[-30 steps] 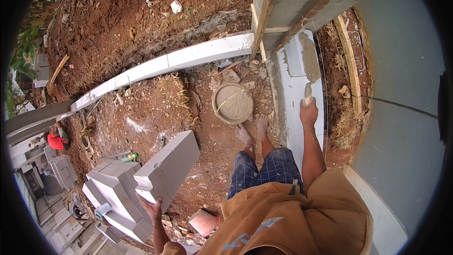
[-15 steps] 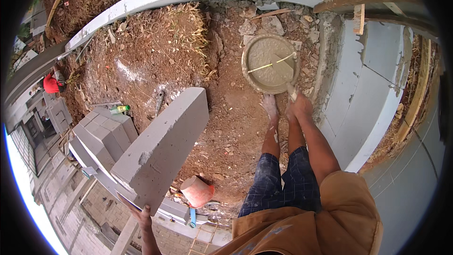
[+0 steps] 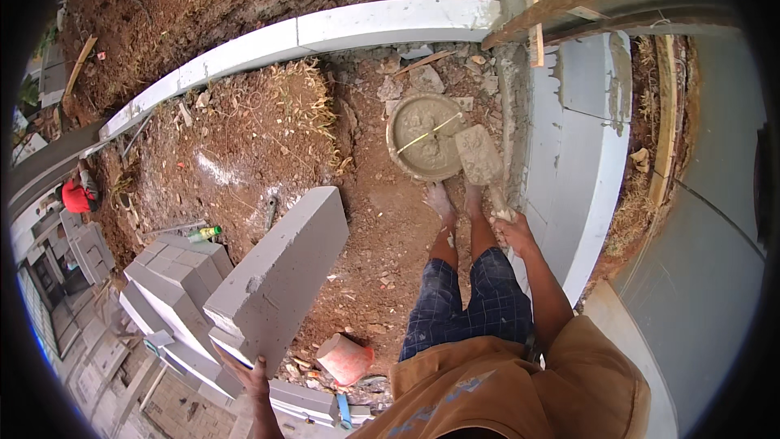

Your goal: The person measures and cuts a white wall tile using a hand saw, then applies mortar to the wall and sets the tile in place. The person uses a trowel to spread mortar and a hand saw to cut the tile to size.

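Note:
My right hand (image 3: 513, 232) grips the handle of a square trowel (image 3: 480, 160), whose blade is loaded with wet mortar at the right of the round tub of mortar (image 3: 409, 120), just beyond my bare feet. A yellow band stretches across the tub. At lower left, my left hand (image 3: 251, 370) holds a long light grey block (image 3: 276, 268) by its near end, fingers around its underside. To the right of the trowel runs a course of white blocks (image 3: 561, 179) with mortar smeared along its far part.
Stacked blocks (image 3: 171, 293), a bottle (image 3: 203, 234) and a pink bucket (image 3: 344, 358) lie at lower left. A white block row (image 3: 366, 23) crosses the top, meeting a column with timber (image 3: 536, 4). Another person in red (image 3: 78, 193) crouches far left. A wall (image 3: 705, 252) stands right.
My right hand has moved the trowel from the white course to the mortar tub, and its blade now comes away loaded with mortar. My left hand still holds the block. The view has shifted.

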Available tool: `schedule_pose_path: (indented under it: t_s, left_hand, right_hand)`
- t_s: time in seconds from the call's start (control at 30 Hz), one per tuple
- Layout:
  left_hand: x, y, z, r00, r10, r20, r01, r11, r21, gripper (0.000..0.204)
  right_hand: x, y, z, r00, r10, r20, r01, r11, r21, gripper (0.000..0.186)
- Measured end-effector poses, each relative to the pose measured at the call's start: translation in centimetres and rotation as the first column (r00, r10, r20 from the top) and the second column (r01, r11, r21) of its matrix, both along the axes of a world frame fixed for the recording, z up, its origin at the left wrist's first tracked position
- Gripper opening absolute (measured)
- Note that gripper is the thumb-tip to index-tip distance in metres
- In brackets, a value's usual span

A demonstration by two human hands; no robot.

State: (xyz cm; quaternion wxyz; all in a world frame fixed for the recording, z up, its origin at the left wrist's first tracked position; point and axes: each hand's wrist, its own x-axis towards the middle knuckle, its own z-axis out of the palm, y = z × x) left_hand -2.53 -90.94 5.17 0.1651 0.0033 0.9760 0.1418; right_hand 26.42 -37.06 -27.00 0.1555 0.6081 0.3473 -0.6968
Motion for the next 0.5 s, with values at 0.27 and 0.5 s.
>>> schedule_pose_path:
  t_s: [0.27, 0.5]
  left_hand:
    - [-0.6, -2.7, -1.3, 0.986, -0.126, -0.107, 0.127, 0.992, 0.006, 0.132]
    - [-0.9, -1.6, -1.1, 0.979, -0.143, -0.147, 0.143, 0.990, -0.005, 0.130]
  right_hand:
    - [5.9, 7.9, 14.2, 0.975, -0.215, -0.065, 0.199, 0.695, 0.691, 0.031]
    - [8.3, 10.7, 12.0, 0.902, -0.219, 0.372, -0.277, 0.368, 0.888, 0.036]
